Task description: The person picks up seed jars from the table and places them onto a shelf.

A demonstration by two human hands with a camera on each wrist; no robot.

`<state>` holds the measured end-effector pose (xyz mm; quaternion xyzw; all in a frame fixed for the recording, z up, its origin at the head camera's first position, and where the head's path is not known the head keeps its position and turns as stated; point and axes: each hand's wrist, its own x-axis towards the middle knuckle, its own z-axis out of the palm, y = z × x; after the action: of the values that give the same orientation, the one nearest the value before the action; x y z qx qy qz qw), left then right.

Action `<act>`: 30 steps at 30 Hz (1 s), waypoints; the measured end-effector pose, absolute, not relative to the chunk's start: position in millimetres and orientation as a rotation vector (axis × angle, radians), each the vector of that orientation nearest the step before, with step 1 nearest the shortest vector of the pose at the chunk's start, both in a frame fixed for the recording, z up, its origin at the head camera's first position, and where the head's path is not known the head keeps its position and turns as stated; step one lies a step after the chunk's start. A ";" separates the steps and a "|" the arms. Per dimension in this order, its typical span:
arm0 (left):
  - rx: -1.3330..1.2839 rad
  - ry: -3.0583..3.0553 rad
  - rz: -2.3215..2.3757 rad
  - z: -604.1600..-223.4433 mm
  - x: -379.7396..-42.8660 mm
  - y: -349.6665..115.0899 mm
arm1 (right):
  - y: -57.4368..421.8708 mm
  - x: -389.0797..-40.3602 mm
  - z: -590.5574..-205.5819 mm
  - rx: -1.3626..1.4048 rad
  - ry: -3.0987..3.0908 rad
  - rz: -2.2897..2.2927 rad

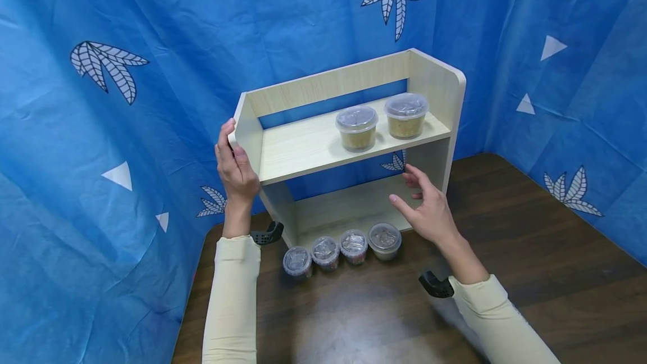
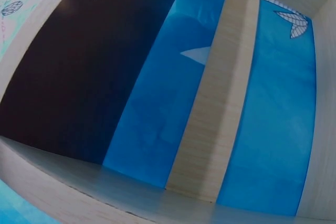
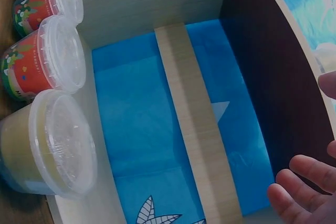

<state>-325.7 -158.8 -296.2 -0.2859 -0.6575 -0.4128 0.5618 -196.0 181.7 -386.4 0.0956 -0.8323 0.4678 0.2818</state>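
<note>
A pale wooden two-tier shelf [image 1: 298, 145] stands on the table. At its left side panel, my left hand [image 1: 235, 170] touches the front edge, fingers extended along the outer side and thumb near the front. My right hand [image 1: 429, 209] hovers before the lower tier near the right panel, fingers spread and holding nothing. Two lidded tubs with yellowish contents, one tub [image 1: 356, 128] and another tub [image 1: 406, 115], sit on the upper tier. Several smaller lidded cups, among them a red-labelled cup [image 3: 31, 64], line up before the shelf, with a wider clear-lidded tub [image 1: 385, 241] at their right end.
The dark wooden table [image 1: 364, 308] extends in front and to the right. A blue patterned curtain [image 1: 192, 27] hangs behind and on both sides, close to the shelf's back. The shelf has a back rail [image 1: 333, 80] along its top.
</note>
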 end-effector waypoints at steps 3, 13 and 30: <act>-0.676 -1.548 -0.970 -295.4 -325.3 -158.7 | 181.5 -195.8 -389.1 0.260 -2.231 1.248; -0.663 -1.545 -0.972 -295.6 -325.5 -157.7 | 180.7 -196.8 -395.1 0.262 -2.241 1.246; -0.679 -1.544 -0.969 -296.0 -324.9 -158.3 | 182.3 -194.2 -413.9 0.205 -2.303 1.272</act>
<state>-324.9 -158.3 -296.0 -0.2884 -0.6560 -0.4115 0.5631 -194.2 182.3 -413.9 0.0752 -0.8454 0.4667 0.2488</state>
